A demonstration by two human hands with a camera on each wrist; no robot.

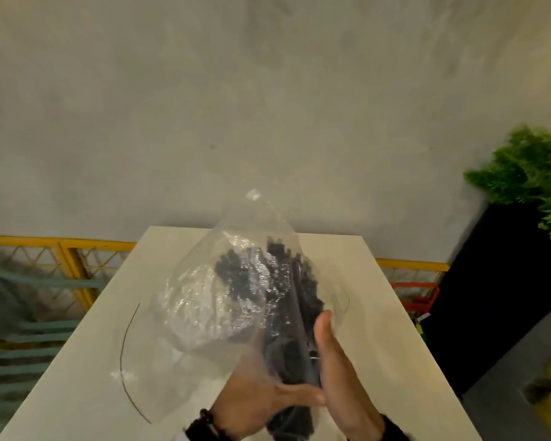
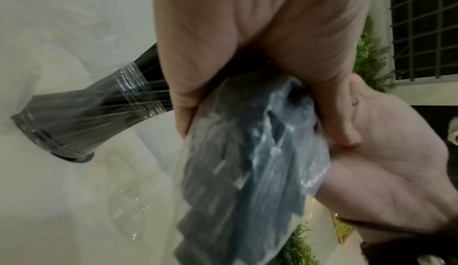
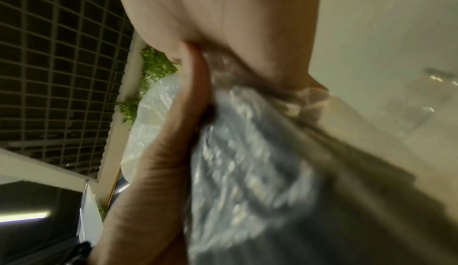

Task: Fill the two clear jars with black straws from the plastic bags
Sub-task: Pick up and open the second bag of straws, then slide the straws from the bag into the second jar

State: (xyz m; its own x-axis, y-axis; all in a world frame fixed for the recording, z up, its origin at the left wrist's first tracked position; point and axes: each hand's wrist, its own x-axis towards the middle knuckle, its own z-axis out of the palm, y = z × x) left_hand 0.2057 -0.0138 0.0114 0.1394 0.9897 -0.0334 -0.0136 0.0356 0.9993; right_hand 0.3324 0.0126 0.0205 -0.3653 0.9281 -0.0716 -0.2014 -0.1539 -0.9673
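A clear plastic bag (image 1: 204,300) full of black straws (image 1: 287,316) is held up over the white table (image 1: 382,307), its loose top billowing toward the wall. My left hand (image 1: 264,396) grips the lower end of the straw bundle through the plastic. My right hand (image 1: 341,364) clasps the same bundle from the right, thumb pointing up. In the left wrist view a clear jar (image 2: 81,112) with black straws in it stands on the table, left of my left hand (image 2: 247,34) and of the bag (image 2: 247,181). The right wrist view is blurred and shows my right hand (image 3: 223,14) squeezing the bag (image 3: 247,161).
A thin dark curved line (image 1: 123,361) lies on the table's left side. A grey wall stands behind the table. A yellow railing (image 1: 61,246) runs along the left, and a green plant (image 1: 528,167) in a black planter stands at the right beside a red crate (image 1: 417,294).
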